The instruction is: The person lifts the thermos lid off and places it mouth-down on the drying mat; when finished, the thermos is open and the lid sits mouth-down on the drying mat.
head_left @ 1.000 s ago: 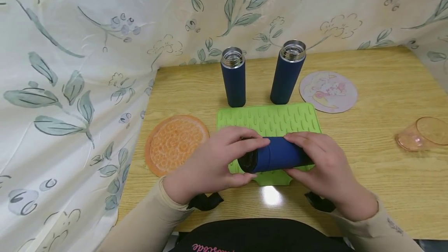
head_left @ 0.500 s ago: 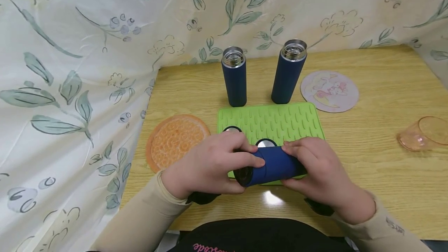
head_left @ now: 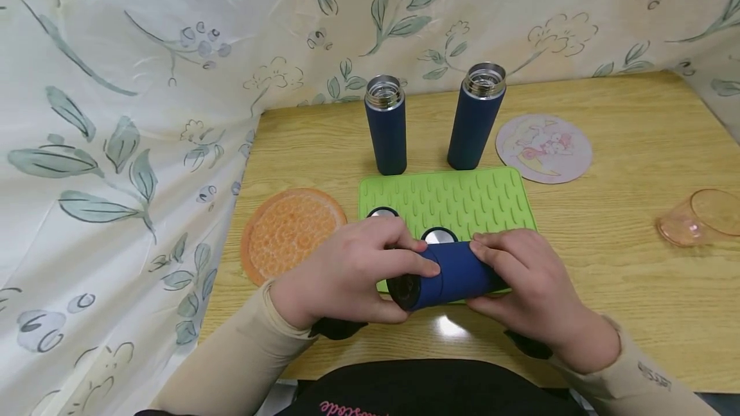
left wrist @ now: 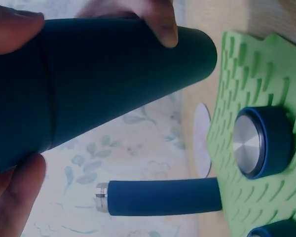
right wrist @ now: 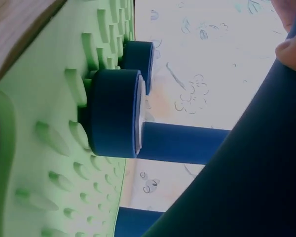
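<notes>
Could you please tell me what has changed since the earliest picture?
The held bottle moved slightly toward the person, and two lids on the green mat came into view. The left hand and right hand still grip it. The two open bottles and pink glass stayed in place.

Two steel-topped lids [head_left: 440, 235] stand on the green mat [head_left: 462, 198] just beyond the held bottle [head_left: 465, 273], blocking the low way forward, though their exact clearance from it is hard to judge. Behind the mat, two upright bottles [head_left: 386, 140] flank a gap, while a broad lane of worktop [head_left: 624, 262] runs from the right hand [head_left: 528, 275] to a pink tumbler [head_left: 696, 220].
</notes>
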